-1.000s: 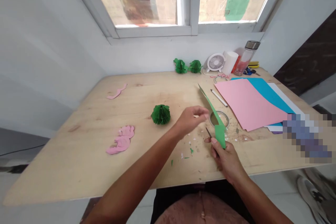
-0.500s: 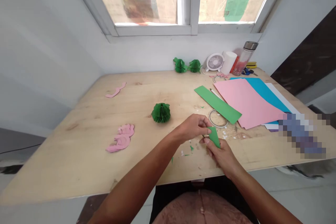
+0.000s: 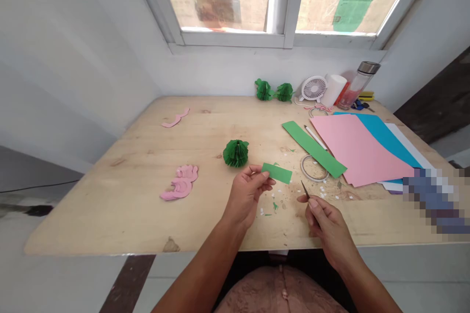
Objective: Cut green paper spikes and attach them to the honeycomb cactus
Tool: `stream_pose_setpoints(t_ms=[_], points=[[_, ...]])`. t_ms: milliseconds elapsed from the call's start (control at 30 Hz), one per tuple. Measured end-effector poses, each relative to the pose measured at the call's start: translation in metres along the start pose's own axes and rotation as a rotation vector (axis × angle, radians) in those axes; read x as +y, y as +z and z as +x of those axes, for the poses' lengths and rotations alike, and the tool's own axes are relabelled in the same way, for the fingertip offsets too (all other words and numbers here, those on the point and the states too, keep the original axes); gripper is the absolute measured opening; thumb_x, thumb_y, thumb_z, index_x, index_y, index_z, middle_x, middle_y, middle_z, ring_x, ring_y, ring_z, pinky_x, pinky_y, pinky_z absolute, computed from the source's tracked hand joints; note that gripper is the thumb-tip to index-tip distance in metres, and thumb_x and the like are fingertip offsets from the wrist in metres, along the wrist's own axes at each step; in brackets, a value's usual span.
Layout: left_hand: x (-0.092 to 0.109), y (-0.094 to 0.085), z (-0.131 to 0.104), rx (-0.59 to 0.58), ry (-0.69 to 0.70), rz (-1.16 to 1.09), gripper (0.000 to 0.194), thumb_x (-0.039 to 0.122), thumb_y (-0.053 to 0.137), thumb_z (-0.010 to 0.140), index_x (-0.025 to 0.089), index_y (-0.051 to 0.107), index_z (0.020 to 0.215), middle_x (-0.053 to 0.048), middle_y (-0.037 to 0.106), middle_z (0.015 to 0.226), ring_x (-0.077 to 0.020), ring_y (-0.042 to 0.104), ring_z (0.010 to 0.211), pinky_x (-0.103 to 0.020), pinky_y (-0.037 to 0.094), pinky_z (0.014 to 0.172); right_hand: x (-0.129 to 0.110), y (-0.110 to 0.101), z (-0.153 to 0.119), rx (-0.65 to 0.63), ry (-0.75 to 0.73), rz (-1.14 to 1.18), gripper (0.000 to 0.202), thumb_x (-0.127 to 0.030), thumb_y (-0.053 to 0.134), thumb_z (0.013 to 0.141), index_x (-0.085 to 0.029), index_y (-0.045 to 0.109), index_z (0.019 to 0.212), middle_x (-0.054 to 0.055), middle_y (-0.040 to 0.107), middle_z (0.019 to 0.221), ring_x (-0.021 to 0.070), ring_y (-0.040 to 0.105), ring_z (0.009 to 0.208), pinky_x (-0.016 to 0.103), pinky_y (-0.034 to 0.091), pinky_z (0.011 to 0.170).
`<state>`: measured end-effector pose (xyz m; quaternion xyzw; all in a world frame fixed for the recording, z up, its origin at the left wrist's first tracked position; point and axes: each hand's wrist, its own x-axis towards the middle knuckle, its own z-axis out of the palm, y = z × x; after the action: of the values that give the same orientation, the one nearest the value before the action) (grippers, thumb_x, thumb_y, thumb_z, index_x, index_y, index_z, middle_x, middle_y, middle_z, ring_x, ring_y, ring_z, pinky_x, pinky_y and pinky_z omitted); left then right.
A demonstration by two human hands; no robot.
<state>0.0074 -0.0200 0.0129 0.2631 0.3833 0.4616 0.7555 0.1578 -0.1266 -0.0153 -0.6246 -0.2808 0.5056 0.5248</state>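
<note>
A short green paper strip (image 3: 277, 173) is pinched at its left end between the thumb and fingers of my left hand (image 3: 251, 188), above the table. My right hand (image 3: 325, 217) is closed on slim dark scissors (image 3: 305, 189); the pointed blades look shut, and the handles are hidden in my palm. Blade tip and strip are apart. Just beyond my left hand sits a dark green pleated paper ball (image 3: 236, 153). A longer green paper strip (image 3: 314, 149) lies past my right hand, across a roll of tape (image 3: 314, 168) and beside a white pen (image 3: 315, 137).
Pink paper sheets (image 3: 362, 149) overlap blue sheets (image 3: 385, 137) on the right. Pink paper cutouts (image 3: 183, 183) lie to the left. Two green pleated pieces (image 3: 273, 91), a small fan (image 3: 314, 89) and a glass bottle (image 3: 358, 88) stand at the back. Paper scraps (image 3: 273, 206) litter the table (image 3: 139, 195).
My hands have separated: the left has moved left with the green strip, now held flatter. My right hand has let go of the strip, and the scissors show clearly. The view has shifted left.
</note>
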Motion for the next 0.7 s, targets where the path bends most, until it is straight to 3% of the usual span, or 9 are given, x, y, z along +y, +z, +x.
stream_pose_setpoints(t_ms=[167,300,433,700], points=[[-0.015,-0.001,-0.016,0.113,-0.079,-0.229,0.028,0.015,0.078,0.057,0.017,0.056,0.074,0.001,0.067,0.070,-0.0124,0.065,0.069,-0.026,0.048,0.073,0.004,0.030,-0.006,-0.037,-0.027,0.091,0.036,-0.053,0.058,0.080,-0.017,0.060,0.087,-0.006,0.037,0.053,0.0093,0.023,0.047,0.022,0.014,0.042],[-0.020,0.001,-0.024,0.126,-0.089,-0.333,0.024,0.015,0.077,0.061,0.017,0.057,0.074,0.001,0.066,0.074,-0.0117,0.064,0.076,-0.025,0.047,0.076,0.009,0.049,-0.011,-0.076,-0.027,0.120,0.033,-0.051,0.057,0.082,-0.019,0.058,0.086,-0.007,0.037,0.055,0.0089,0.025,0.048,0.021,0.018,0.042],[-0.023,0.003,-0.029,0.063,-0.084,-0.335,0.019,0.016,0.074,0.066,0.017,0.058,0.075,-0.001,0.067,0.076,-0.0127,0.063,0.076,-0.026,0.048,0.073,0.011,0.056,-0.010,-0.130,-0.045,0.154,0.028,-0.047,0.057,0.084,-0.019,0.057,0.087,-0.007,0.038,0.056,0.0091,0.028,0.050,0.021,0.021,0.044],[-0.025,0.008,-0.032,0.046,-0.079,-0.318,0.021,0.016,0.078,0.060,0.016,0.061,0.073,-0.002,0.069,0.076,-0.0114,0.062,0.070,-0.021,0.046,0.064,0.005,0.062,-0.003,-0.140,-0.079,0.163,0.030,-0.049,0.054,0.085,-0.019,0.054,0.081,-0.006,0.039,0.056,0.0086,0.027,0.046,0.021,0.019,0.041]])
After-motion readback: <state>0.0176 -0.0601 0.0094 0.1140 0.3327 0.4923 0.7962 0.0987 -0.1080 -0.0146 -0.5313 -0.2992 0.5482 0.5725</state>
